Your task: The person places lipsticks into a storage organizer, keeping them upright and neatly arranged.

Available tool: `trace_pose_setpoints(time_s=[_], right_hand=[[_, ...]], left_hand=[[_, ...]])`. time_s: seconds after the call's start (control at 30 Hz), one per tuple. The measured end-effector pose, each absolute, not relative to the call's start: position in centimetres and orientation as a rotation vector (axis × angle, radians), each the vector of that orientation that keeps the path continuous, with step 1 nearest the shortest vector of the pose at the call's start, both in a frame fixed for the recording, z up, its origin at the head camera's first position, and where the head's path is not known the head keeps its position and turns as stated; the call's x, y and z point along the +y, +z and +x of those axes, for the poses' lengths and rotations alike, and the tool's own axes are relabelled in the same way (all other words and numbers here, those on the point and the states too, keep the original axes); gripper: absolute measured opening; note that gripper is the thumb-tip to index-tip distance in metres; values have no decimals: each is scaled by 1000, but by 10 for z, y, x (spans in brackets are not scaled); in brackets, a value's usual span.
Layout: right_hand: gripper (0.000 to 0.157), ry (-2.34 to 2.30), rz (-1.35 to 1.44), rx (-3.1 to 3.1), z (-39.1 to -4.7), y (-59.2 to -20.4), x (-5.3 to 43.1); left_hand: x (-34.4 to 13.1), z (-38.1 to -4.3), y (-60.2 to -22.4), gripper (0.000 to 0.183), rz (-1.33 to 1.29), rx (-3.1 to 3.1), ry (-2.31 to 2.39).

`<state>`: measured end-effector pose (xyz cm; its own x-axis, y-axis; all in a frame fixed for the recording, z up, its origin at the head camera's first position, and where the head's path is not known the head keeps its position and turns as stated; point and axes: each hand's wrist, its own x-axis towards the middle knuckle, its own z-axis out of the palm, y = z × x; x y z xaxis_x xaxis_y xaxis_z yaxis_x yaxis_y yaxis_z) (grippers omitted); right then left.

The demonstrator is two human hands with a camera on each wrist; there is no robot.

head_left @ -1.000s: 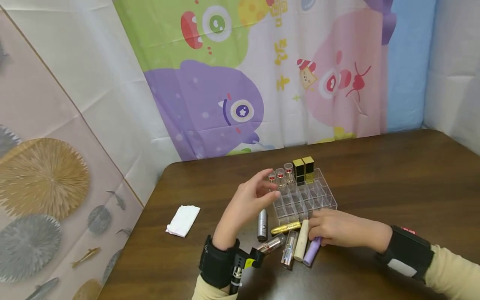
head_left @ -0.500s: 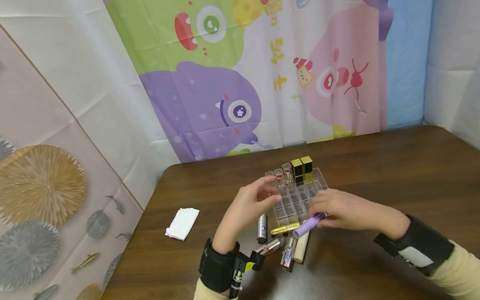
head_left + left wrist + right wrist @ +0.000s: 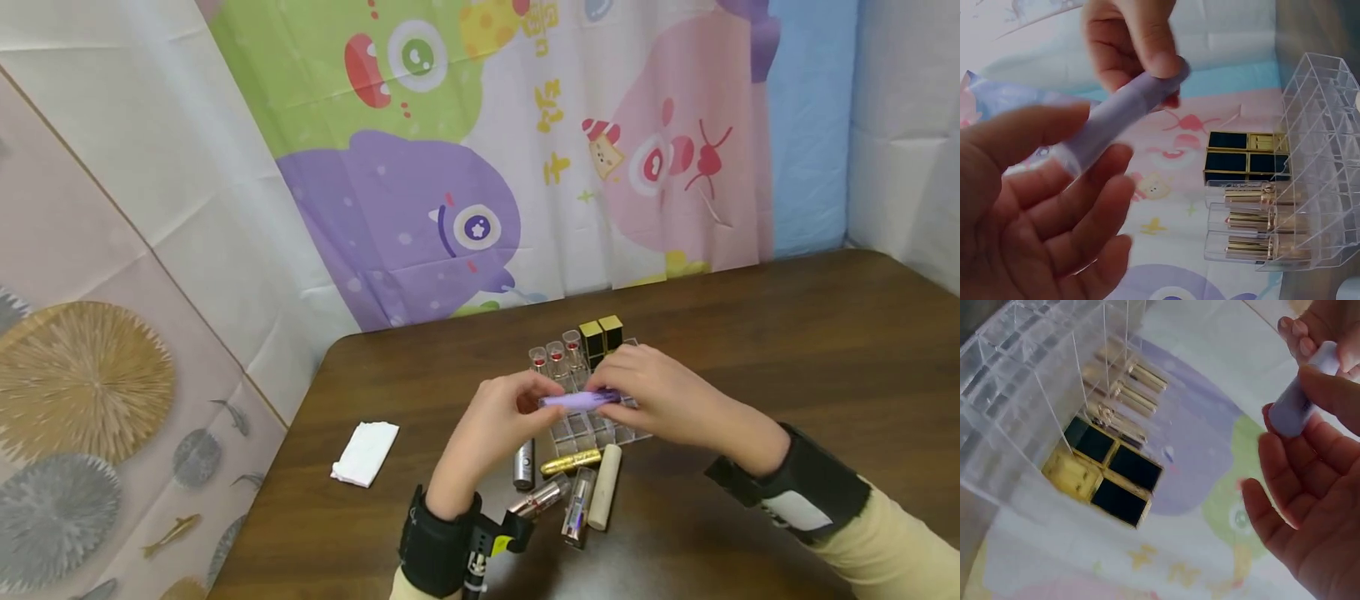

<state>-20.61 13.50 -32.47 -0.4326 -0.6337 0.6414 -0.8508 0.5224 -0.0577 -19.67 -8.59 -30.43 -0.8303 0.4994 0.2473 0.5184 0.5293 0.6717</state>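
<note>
Both hands hold a slim lavender lipstick tube (image 3: 577, 402) roughly level above the clear acrylic lipstick organizer (image 3: 577, 442). My left hand (image 3: 504, 421) pinches one end between thumb and fingers. At the darker purple end, my right hand (image 3: 663, 392) grips with thumb and fingertips. The left wrist view shows the tube (image 3: 1113, 119) slanting from one hand to the other. In the organizer's back row stand three clear-capped lipsticks (image 3: 556, 357) and two black-and-gold lipsticks (image 3: 602, 335). Part of the organizer is hidden behind the right hand.
In front of the organizer lie a silver tube (image 3: 524, 465), a gold tube (image 3: 572, 462), a cream tube (image 3: 605, 487) and two shiny clear-ended lipsticks (image 3: 578, 508). A folded white tissue (image 3: 365, 454) lies to the left on the dark wooden table (image 3: 795, 350).
The right hand has picked up the lavender lipstick tube from beside the cream one and carried it up and left. The left hand now grips its other end.
</note>
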Motion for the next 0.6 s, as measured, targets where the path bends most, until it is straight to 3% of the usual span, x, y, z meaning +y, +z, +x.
trace_pose_setpoints(time_s=[0.27, 0.4, 0.6], right_hand=[[31, 640, 808, -2179, -198, -290, 192], [31, 706, 612, -2188, -187, -275, 217], [26, 809, 572, -2146, -176, -267, 227]], left_hand=[[-67, -203, -305, 18, -648, -2536, -1056], [-31, -224, -298, 22, -778, -2508, -809], [21, -255, -286, 21, -964, -2495, -376]])
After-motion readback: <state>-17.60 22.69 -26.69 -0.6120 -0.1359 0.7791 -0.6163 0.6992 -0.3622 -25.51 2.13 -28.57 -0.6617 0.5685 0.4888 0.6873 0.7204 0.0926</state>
